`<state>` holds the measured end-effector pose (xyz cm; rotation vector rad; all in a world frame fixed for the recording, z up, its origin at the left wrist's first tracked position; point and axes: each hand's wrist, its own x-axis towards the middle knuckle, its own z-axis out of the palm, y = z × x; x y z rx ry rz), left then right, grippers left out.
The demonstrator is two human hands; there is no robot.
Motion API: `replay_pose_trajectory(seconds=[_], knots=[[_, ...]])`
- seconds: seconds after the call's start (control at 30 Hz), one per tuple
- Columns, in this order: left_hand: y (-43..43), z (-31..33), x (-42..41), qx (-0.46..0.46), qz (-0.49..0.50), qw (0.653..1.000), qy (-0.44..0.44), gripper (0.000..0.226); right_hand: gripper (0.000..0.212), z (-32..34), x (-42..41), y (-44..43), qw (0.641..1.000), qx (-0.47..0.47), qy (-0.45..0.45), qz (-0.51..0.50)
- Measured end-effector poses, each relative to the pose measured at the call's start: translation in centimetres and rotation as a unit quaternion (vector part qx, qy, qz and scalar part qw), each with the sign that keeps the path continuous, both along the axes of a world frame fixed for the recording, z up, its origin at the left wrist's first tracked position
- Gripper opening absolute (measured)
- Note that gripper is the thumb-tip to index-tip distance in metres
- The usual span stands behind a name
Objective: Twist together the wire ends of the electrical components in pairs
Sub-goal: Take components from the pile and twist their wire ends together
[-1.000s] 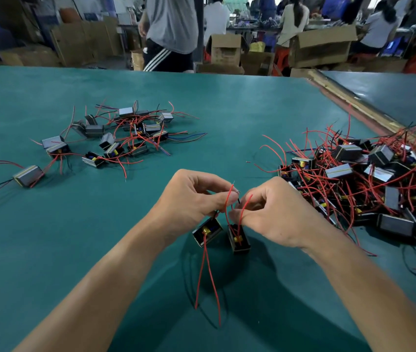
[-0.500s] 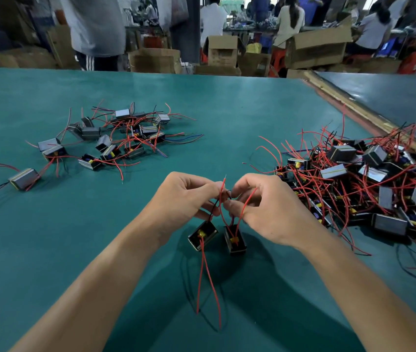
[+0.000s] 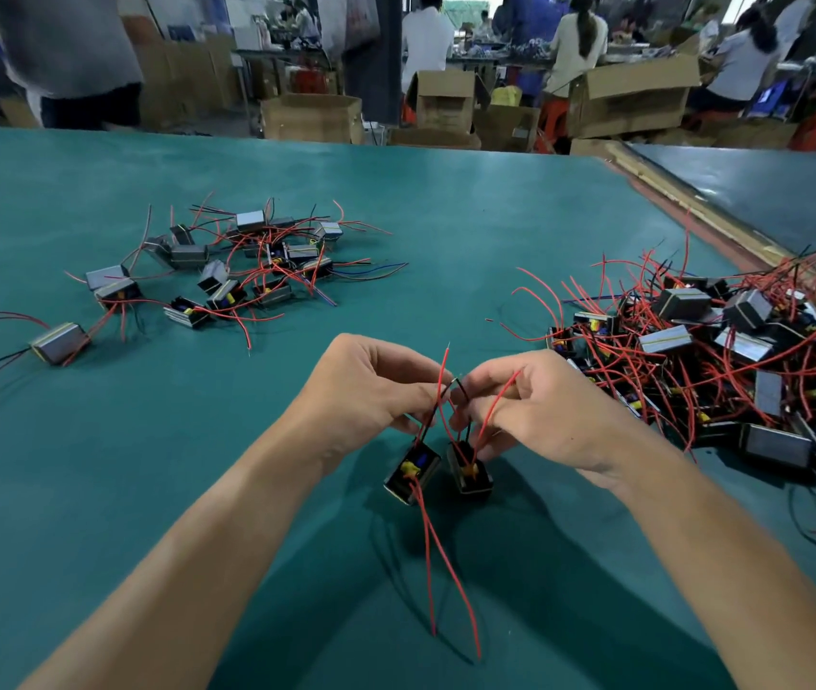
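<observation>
Pinching thin black wire ends btwn left hand & right hand. Two small black box-shaped components dangle just under, close over teal surface. Align bare tips parallel, roll tight; loose red leads out of twist.

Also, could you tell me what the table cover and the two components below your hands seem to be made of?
Table cover: matte green, probably rubber or vinyl; smooth, no weave. Left component and right component: dark cores, seemingly metal by dull sheen, with yellow plastic-looking parts.
</observation>
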<state>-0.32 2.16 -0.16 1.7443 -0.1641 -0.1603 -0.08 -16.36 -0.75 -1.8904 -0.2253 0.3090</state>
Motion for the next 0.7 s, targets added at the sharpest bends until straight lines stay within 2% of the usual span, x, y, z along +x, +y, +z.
replay_pose_trajectory(seconds=[0.2, 0.43, 0.6, 0.7], knots=[[-0.3, -0.1, 0.0, -0.008, 0.024, 0.999, -0.020, 0.015, 0.019, 0.5, -0.1, 0.1, 0.997, 0.046, 0.059, -0.003], [-0.1, 0.1, 0.2, -0.017, -0.025, 0.999, 0.015, 0.014, 0.009, 0.5, 0.0, -0.3, 0.999, 0.029, 0.018, 0.006], [0.1, 0.0, 0.3, -0.015, -0.038, 0.999, 0.030, 0.010, 0.024, 0.6, -0.1, -0.9, 0.998, 0.026, 0.002, 0.057], [0.3, 0.1, 0.3, -0.015, -0.046, 0.998, 0.039, 0.010, 0.014, 0.7, -0.1, -1.0, 0.997, 0.026, -0.015, 0.065]])
